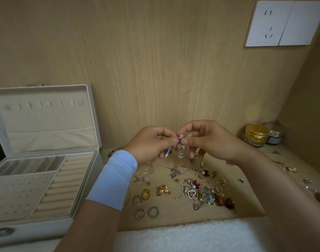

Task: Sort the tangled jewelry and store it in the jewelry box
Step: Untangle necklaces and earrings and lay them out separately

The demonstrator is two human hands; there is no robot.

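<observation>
Box (46,120) open, ring rolls (64,186) inside; left hand (148,142), right hand (210,139) pinch tangle (181,138).

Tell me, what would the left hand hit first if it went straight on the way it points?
Probably the right hand: the left hand points at it, both pinching the small tangled silver jewelry piece between them. Depth is hard to judge.
</observation>
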